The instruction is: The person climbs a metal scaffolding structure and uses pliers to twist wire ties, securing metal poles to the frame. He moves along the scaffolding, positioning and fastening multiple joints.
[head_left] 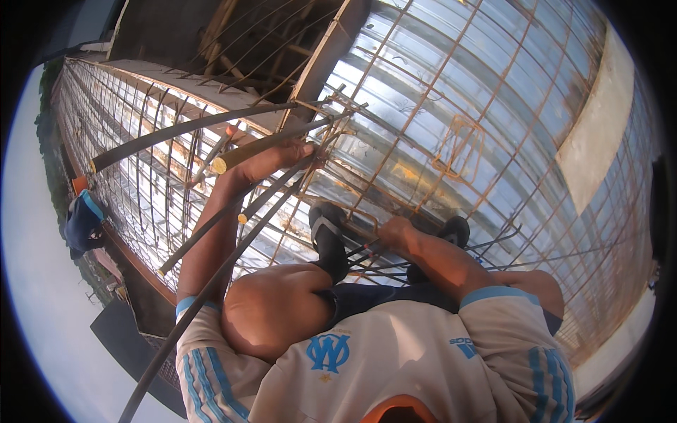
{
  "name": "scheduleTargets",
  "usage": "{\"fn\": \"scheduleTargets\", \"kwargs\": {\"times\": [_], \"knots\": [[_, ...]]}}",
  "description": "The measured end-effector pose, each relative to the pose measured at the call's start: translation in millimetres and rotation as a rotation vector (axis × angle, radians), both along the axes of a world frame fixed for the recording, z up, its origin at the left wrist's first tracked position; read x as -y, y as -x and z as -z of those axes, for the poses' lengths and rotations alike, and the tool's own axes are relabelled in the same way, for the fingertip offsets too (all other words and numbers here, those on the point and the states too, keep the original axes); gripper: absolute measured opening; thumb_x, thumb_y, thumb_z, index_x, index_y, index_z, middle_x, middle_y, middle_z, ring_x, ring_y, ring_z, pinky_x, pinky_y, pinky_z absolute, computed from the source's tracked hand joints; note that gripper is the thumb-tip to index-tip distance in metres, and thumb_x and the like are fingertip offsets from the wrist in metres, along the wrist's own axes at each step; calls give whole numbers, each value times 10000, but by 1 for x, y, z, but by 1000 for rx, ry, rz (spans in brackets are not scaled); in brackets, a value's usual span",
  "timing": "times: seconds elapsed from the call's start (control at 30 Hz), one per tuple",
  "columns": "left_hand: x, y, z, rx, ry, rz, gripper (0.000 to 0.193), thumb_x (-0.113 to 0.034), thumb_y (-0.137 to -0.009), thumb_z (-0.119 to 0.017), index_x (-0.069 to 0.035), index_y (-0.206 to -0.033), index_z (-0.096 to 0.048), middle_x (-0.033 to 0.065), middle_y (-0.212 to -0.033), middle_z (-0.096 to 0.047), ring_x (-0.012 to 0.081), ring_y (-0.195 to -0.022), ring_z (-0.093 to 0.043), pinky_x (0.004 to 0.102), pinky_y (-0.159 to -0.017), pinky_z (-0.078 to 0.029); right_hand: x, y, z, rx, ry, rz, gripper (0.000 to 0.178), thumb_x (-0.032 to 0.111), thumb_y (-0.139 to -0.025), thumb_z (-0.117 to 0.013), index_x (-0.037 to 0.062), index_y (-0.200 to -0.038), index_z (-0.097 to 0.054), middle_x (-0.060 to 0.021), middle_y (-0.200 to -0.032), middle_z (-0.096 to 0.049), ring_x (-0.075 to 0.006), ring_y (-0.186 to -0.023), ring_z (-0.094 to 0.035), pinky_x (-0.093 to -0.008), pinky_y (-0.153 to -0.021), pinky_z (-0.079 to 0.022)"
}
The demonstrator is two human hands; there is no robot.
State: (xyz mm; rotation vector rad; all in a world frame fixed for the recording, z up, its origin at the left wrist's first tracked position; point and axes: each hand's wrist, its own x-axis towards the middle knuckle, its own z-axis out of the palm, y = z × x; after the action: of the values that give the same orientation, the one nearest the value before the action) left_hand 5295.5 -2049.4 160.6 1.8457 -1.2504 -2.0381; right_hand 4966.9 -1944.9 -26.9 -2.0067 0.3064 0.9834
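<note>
My left hand (pixel 278 158) is closed around the steel bars at a joint, where several dark rebar rods meet. One thick rebar (pixel 268 149) crosses just in front of this hand, its yellowish cut end toward the left. A longer rod (pixel 211 285) slants from the joint down past my left arm. My right hand (pixel 396 233) is a fist low over the mesh, between my two shoes. A thin rusty bent piece (pixel 365 220) shows beside its fingers; what the fist holds, if anything, I cannot make out.
Rusty rebar mesh (pixel 486 92) spreads over shiny corrugated metal sheets (pixel 416 63). A loop of bent wire (pixel 458 148) lies on it. A pale board (pixel 599 120) is at the right. Beyond a wooden edge (pixel 328 46) is a dark opening. Another person (pixel 84 222) is at far left.
</note>
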Motion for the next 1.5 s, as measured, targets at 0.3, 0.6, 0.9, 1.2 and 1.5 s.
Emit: {"fn": "scheduleTargets", "kwargs": {"times": [0.3,0.6,0.9,1.2,1.5], "knots": [[12,8,-16,72,11,189,539,-501,-956,-451,-68,-1233,-612,130,-1157,-651,234,-1116,-571,366,-995,-396,-5,-13,-20,335,-106,-107,173,220,-799,-597,95,-867,-694,-106,-883,-696,-308,-851,-670,-413,-727,-538],[17,11,-19,77,-19,174,466,-416,-977,-410,-61,-1159,-651,130,-1085,-657,243,-1027,-596,367,-934,-420,60,-22,-111,265,-273,22,194,189,-773,-606,13,-834,-660,-189,-844,-660,-374,-832,-636,-460,-711,-489],[14,-7,17,-86,97,350,403,-307,-987,-393,-26,-1143,-637,126,-1108,-640,234,-1070,-582,360,-963,-422,153,-14,-240,110,-578,882,354,352,-866,-641,0,-863,-601,-101,-680,-584,-200,-648,-606,-356,-548,-457],[14,1,-2,-65,279,330,356,-259,-968,-385,-51,-1057,-660,126,-1047,-641,209,-978,-584,342,-889,-438,97,40,-248,-26,-740,1794,351,211,-921,-592,28,-1202,-486,-115,-869,-630,-164,-658,-634,-246,-492,-457],[10,-12,32,0,778,616,309,-64,-792,-640,-42,-1100,-622,153,-953,-662,327,-892,-637,400,-739,-511,109,18,-254,-22,-419,1148,573,98,-891,-535,96,-1432,-346,-152,-1049,-633,-225,-902,-639,-310,-696,-486]]}}
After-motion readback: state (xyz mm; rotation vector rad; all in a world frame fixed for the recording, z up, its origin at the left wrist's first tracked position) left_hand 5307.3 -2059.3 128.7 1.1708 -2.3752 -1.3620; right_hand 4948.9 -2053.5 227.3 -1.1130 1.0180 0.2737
